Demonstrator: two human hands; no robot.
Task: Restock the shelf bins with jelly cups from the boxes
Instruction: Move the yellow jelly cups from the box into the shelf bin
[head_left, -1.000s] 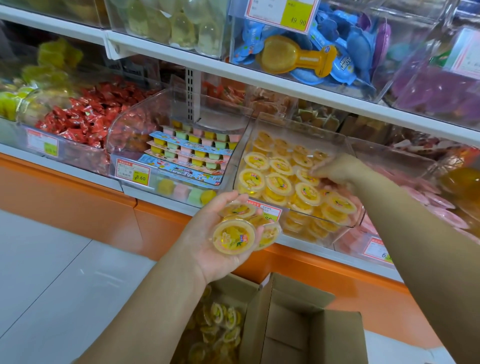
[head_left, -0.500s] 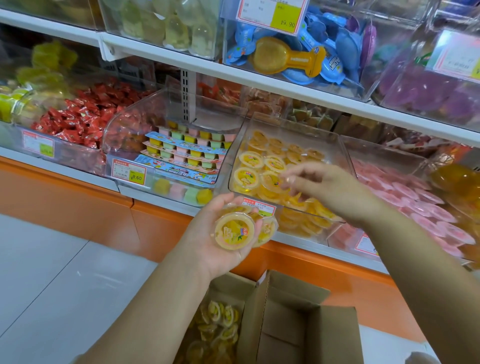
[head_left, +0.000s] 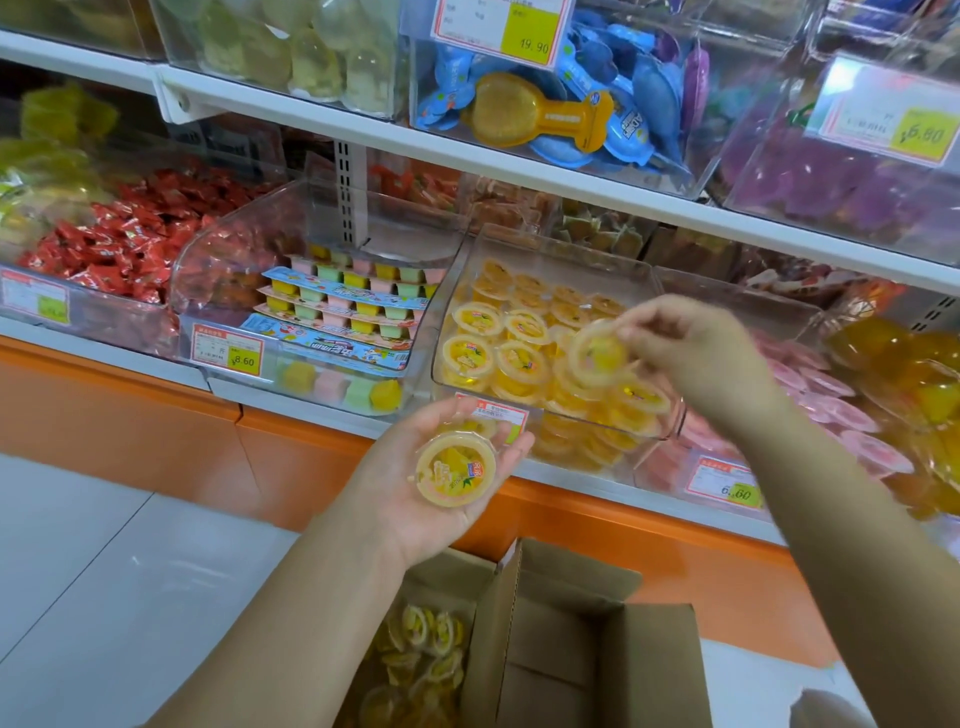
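The left grip (head_left: 395, 486), palm up, cradles a yellow jelly cup (head_left: 456, 472) in cupped fingers, with another cup partly hidden just behind it. The right grip (head_left: 693, 356) pinches a blurred jelly cup (head_left: 597, 354) by its rim over the clear bin (head_left: 550, 250) of matching cups on the lower shelf (head_left: 291, 401). Near, below the arms, stands an open cardboard box (head_left: 571, 654); more yellow cups (head_left: 421, 660) lie just left of its flap.

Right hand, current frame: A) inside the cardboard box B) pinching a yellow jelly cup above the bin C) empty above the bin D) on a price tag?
B: the right hand pinches a yellow jelly cup above the bin of matching cups.
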